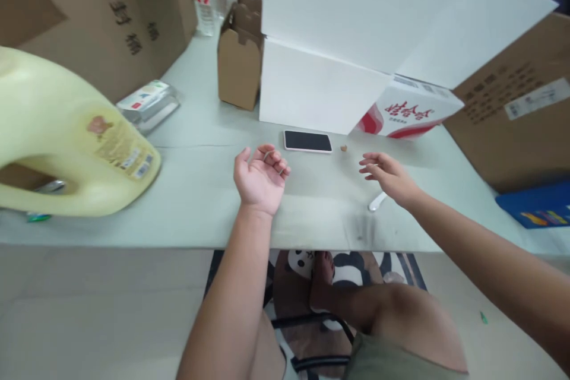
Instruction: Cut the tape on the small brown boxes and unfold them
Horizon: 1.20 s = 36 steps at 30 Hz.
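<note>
My left hand is turned palm up over the table, thumb out and fingers loosely curled, holding nothing. A thin ring-like band shows on its fingers. Just beyond it lies a phone with a dark screen and pale edge. My right hand hovers on the right with its fingers apart and nothing in them. Beneath its wrist is a white spoon-like utensil, partly hidden by the hand. A small brown piece rests between the phone and my right hand.
A yellow jug and a clear-wrapped packet stand left. Behind are a cardboard carton, water bottles, a brown carrier box and a large white box. A red-and-white box and a blue box are right.
</note>
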Each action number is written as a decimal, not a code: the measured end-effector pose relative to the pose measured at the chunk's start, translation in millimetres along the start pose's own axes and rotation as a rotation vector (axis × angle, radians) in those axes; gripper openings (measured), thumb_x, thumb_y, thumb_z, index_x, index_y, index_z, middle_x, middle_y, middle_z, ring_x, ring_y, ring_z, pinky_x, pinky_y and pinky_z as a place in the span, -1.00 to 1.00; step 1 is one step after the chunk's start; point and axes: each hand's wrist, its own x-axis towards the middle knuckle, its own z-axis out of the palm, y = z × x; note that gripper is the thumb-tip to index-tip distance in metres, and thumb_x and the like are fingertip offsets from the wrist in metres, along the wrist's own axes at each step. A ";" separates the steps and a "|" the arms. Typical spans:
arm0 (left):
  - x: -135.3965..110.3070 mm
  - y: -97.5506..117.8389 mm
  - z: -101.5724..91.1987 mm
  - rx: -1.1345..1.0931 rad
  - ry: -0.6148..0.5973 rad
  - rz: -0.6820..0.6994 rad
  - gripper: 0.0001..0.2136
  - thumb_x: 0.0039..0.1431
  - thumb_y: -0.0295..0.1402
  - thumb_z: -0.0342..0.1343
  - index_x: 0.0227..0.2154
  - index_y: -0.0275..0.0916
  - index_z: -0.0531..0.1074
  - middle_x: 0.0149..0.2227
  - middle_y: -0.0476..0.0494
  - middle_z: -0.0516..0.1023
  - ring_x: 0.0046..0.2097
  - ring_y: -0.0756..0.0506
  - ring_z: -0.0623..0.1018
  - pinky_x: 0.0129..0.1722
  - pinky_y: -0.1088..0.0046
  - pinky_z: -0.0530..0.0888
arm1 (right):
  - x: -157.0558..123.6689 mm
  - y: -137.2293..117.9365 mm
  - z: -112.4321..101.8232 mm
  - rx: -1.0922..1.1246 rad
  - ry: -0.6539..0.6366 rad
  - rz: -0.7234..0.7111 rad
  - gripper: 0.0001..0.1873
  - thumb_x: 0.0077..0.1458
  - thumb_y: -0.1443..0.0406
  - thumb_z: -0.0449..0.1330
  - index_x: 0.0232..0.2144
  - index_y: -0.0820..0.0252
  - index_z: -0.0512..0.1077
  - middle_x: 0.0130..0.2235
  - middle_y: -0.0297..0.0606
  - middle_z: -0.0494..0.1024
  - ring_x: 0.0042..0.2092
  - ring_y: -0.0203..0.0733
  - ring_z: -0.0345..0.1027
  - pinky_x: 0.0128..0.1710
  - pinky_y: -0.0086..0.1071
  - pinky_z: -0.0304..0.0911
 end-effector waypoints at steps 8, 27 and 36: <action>-6.5 33.9 -8.4 -0.203 0.035 -0.016 -0.67 0.27 -0.13 -0.03 -0.45 -0.23 0.46 -0.51 0.00 0.36 -0.52 0.02 0.40 -0.43 0.48 0.40 | 84.4 -138.8 145.1 -0.341 -0.192 -0.513 -0.55 0.09 0.27 0.18 0.06 0.17 0.40 0.06 -0.03 0.60 -0.13 -0.05 0.55 0.10 0.07 0.46; 8.3 40.9 -9.4 -0.076 0.181 0.291 -0.56 0.37 -0.13 -0.22 -0.52 -0.20 0.39 -0.54 -0.06 0.30 -0.51 -0.02 0.34 -0.48 0.48 0.34 | 97.4 -236.4 205.9 -0.759 0.004 -0.554 -0.74 0.28 0.43 0.01 -0.12 0.11 0.44 0.08 -0.11 0.50 0.01 0.04 0.48 0.02 -0.09 0.42; 10.8 38.6 -24.2 0.484 0.359 1.001 -0.82 0.36 -0.16 0.01 -0.18 -0.08 0.46 -0.06 -0.07 0.51 0.13 -0.13 0.48 0.22 0.30 0.36 | -63.9 -137.0 82.5 -0.472 0.204 -0.861 -0.78 0.13 0.47 0.10 -0.31 0.09 0.49 -0.26 -0.23 0.52 -0.34 -0.18 0.40 -0.35 -0.27 0.30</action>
